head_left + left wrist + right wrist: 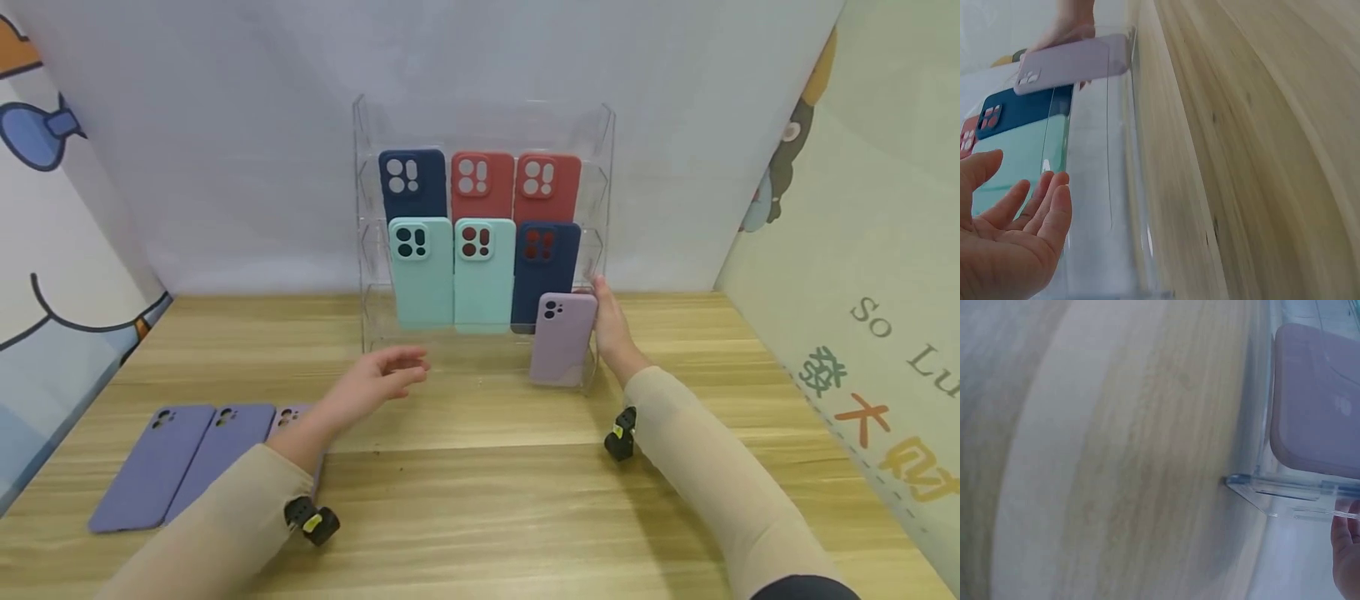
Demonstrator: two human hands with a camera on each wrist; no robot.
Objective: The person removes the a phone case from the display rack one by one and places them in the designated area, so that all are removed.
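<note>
My right hand (617,337) is at the right side of a transparent tiered rack (480,367), right beside a lilac phone case (564,342) on the lowest tier. That case stands nearly upright, slightly tilted. In the left wrist view, fingertips (1085,84) of this hand show past the case (1072,62); its grip is partly hidden, and I cannot tell whether it pinches the case or rests on the rack side. My left hand (375,382) hovers before the rack's lower left, palm turned up, fingers loosely bent with nothing in them (1019,237).
Higher tiers hold mint cases (423,287), a navy case (543,262), red cases (482,187) and another navy one (414,183). Purple cases (153,467) lie flat at the table's left, one partly behind my left forearm. A white backdrop (262,167) stands behind the rack.
</note>
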